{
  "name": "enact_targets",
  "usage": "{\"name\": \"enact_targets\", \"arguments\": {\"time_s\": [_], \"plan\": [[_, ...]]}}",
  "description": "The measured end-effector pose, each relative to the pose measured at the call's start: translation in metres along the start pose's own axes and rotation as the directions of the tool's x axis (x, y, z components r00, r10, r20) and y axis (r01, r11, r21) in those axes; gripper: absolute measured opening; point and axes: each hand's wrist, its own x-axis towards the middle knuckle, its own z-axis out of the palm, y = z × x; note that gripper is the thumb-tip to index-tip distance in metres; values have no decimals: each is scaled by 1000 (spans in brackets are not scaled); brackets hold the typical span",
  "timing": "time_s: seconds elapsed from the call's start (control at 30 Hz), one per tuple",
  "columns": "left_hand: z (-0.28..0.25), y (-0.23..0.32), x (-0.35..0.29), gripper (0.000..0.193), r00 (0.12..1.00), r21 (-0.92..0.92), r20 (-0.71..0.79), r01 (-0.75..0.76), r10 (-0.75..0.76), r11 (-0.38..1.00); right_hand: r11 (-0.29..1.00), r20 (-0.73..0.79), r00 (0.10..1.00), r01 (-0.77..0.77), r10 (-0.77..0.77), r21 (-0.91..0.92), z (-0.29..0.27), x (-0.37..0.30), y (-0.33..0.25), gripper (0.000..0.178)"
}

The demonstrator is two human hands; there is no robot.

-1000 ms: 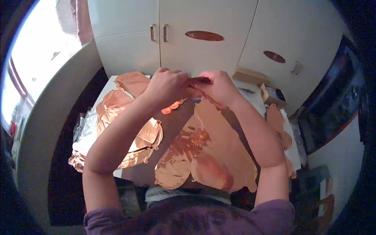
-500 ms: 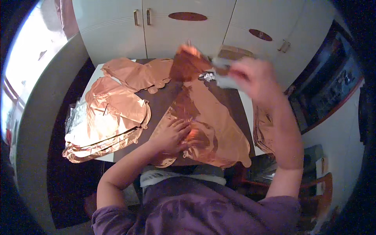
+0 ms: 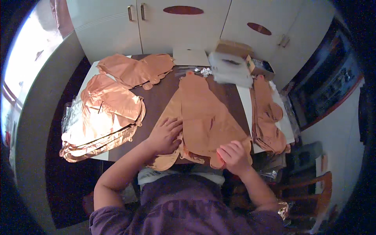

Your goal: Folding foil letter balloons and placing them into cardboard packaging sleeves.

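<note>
A flat, uninflated copper-coloured foil balloon [image 3: 201,113] lies in the middle of the table, its narrow end pointing away from me. Another copper foil layer shows under its left side. My left hand [image 3: 166,135] rests open on that left side, fingers spread and palm down. At the balloon's lower right edge, my right hand [image 3: 235,156] is closed with curled fingers, pinching the foil near a rounded tab. The thumb side glows reddish against the foil, and part of the grip is hidden by the fingers.
A pile of shiny foil balloons [image 3: 107,113] sits at left, with another folded foil piece [image 3: 135,70] behind it. More foil [image 3: 268,117] lies at right. At the back are a whitish plastic stack [image 3: 231,70], a small open box [image 3: 261,67] and clear beads [image 3: 205,71]. Cabinets stand behind.
My right hand has come from the far right down to the balloon's near edge. The foil raised at the far end now lies flat. The left hand has shifted slightly left.
</note>
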Motion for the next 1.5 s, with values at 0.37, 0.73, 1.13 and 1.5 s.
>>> {"name": "enact_targets", "arguments": {"time_s": [0.37,0.73,1.13,1.5], "plan": [[-16,-2,-2,48,988,-98,-91,118,-127,988,999,10,999,-42,42,-24,5,-9,-19,27],[-7,1,17,51,999,-83,-5,-50,50,995,992,41,991,-124,124,12,7,-7,-31,28],[-3,-1,7,48,995,-44,-67,-78,75,996,993,0,993,-117,117,11,13,-20,-36,26],[1,16,36,42,985,-119,-57,-167,161,979,922,183,910,-385,372,44,-29,-38,-58,27]]}}
